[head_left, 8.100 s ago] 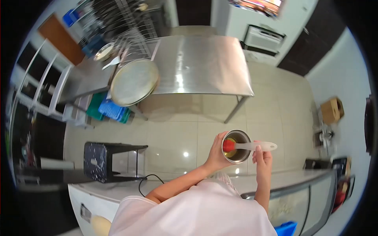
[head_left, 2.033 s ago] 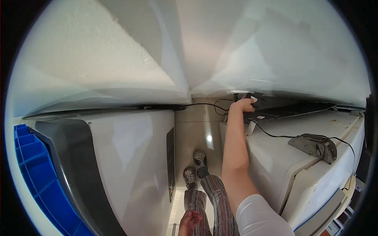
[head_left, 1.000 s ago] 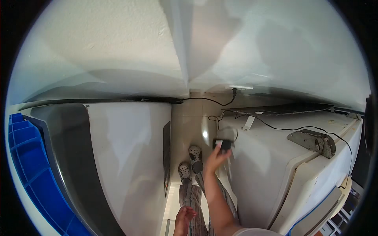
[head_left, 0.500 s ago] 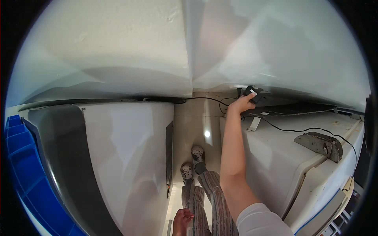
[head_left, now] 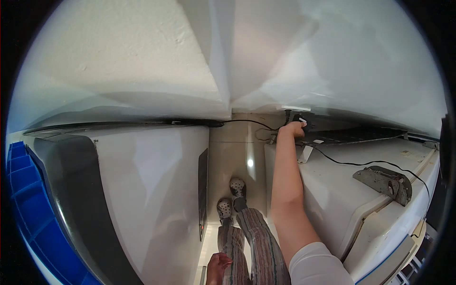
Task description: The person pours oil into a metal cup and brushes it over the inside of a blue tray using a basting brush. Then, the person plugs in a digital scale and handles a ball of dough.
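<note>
My right hand reaches down behind the appliance on the right, its fingers closed on a black power adapter with a small white label. The adapter is close below a white wall outlet; whether its prongs are in the outlet is hidden. Just left of it, a black plug sits at the outlet. Low in the picture, my left hand hangs in front of my leg, fingers curled in, and no object shows in it.
On the right stands a white appliance with a metal hinge and a thin black cord across it. Another white appliance stands left, beside a blue plastic piece. A black cable runs along the wall above the tiled floor.
My right hand has moved slightly down with the adapter, which now sits lower against the wall, leaving the outlet more visible. The left hand has hardly moved.
</note>
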Tool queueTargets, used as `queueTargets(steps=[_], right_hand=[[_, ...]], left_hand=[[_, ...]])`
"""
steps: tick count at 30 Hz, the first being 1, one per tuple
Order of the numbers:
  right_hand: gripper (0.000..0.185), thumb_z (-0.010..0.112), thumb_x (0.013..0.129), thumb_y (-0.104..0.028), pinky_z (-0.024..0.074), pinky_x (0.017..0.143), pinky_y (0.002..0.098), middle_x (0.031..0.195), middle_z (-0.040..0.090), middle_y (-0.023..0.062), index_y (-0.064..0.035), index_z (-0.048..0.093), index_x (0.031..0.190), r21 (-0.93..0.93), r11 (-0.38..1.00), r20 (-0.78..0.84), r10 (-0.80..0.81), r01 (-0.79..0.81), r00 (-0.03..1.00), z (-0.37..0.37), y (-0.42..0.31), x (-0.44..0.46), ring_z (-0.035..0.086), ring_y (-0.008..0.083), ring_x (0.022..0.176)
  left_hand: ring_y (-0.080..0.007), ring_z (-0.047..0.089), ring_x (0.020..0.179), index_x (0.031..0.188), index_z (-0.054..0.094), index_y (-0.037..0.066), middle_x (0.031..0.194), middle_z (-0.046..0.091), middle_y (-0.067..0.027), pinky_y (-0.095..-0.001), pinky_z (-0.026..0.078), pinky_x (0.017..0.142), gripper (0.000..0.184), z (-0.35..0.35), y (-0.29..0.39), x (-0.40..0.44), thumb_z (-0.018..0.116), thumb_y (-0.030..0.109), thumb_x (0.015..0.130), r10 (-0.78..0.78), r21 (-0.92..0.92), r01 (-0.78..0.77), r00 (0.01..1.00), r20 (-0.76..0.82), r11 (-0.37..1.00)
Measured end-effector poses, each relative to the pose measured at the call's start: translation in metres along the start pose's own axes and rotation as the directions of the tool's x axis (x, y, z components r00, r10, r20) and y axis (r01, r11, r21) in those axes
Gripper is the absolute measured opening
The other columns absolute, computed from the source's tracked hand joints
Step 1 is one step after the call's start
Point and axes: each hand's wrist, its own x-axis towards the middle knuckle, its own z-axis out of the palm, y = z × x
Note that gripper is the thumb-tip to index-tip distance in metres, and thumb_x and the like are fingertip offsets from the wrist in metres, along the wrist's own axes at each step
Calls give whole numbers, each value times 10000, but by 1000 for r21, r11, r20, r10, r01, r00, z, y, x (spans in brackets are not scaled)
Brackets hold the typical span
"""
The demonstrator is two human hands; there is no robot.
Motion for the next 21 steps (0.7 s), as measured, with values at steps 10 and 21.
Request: queueTargets(steps=[10, 21], right_hand=[[591, 419, 949, -381, 437, 952, 447, 1197, 515, 322, 166, 465, 1169, 5, 1000, 24, 24, -24, 999, 14, 8, 11, 526, 431, 1101], [581, 422, 957, -358, 435, 940, 470, 1277, 454, 303, 98, 322, 1303, -134, 988, 60, 90, -82, 994, 25, 1, 27, 497, 427, 1133]], left_hand=[[-230, 611, 913, 1106, 549, 67, 945, 618, -91, -402, 447, 858, 353, 16, 25, -8, 447, 372, 959, -11, 85, 16, 999, -50, 996], [-214, 599, 906, 1105, 546, 79, 952, 607, -70, -396, 443, 861, 385, 34, 36, -13, 489, 415, 926, 58, 369, -11, 992, -115, 929]])
